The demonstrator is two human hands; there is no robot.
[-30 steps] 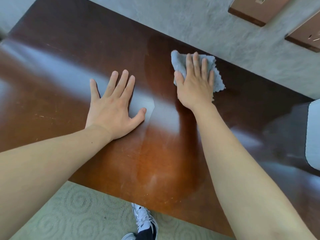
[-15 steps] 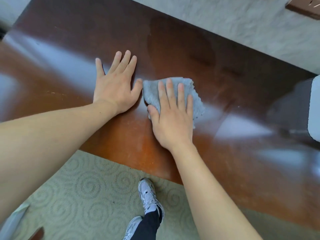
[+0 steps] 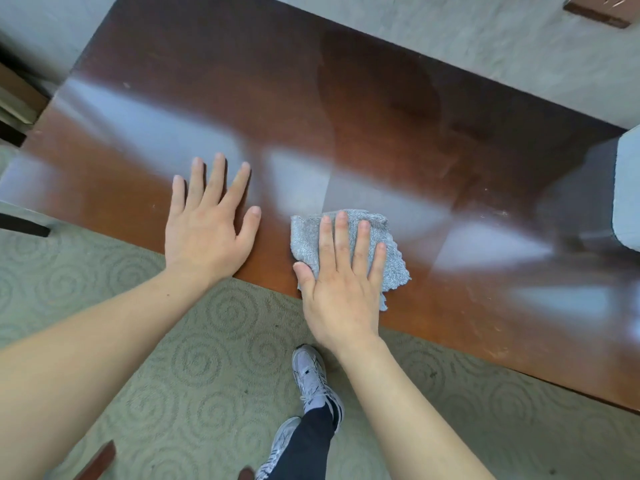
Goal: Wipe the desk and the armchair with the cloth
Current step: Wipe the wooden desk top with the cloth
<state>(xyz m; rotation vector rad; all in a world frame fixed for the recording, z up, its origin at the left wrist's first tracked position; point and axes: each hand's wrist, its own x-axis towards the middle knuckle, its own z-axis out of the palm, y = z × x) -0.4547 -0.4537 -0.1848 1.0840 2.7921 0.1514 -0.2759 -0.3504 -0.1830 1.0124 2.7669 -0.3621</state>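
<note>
A glossy dark brown wooden desk (image 3: 363, 109) fills the upper part of the view. A grey fluffy cloth (image 3: 393, 263) lies flat at the desk's near edge. My right hand (image 3: 341, 282) presses down on the cloth with fingers spread, its heel over the desk's edge. My left hand (image 3: 207, 223) rests flat on the bare wood to the left of the cloth, palm down, fingers apart, holding nothing. No armchair can be made out for certain.
A pale blue-grey object (image 3: 627, 188) sits at the desk's right end. A patterned green carpet (image 3: 194, 358) lies below, with my shoe (image 3: 310, 375) near the desk edge. A grey wall (image 3: 485, 39) runs behind the desk.
My right hand has dragged the cloth from the desk's far side toward the near edge. My left hand stays flat on the desk.
</note>
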